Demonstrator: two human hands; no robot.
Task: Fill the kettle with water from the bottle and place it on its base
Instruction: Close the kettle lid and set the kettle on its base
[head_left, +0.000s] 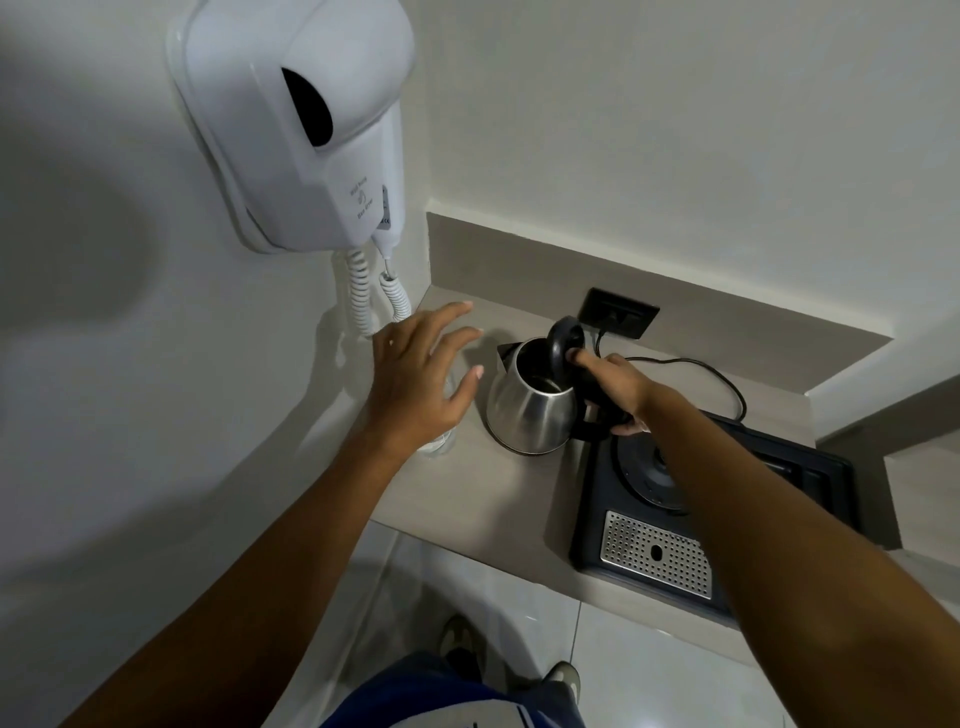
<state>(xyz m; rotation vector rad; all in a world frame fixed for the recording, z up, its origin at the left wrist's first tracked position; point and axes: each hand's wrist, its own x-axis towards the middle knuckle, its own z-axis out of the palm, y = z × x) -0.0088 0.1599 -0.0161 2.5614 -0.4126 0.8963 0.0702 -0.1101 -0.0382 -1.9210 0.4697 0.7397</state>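
A steel kettle (530, 410) stands on the beige counter (488, 483), left of its round black base (649, 475). Its black lid (565, 345) is flipped up and the inside shows. My right hand (613, 392) grips the kettle's black handle, thumb against the lid. My left hand (421, 379) hovers with fingers spread above a clear plastic bottle (441, 441), which it mostly hides; only the bottle's lower part shows. The hand and the bottle do not visibly touch.
The base sits in a black tray (815, 478) with a perforated metal drip grate (654, 553). Its cord (717, 379) runs to a black wall socket (621, 312). A white wall-mounted hair dryer (296, 119) with a coiled cable hangs above left.
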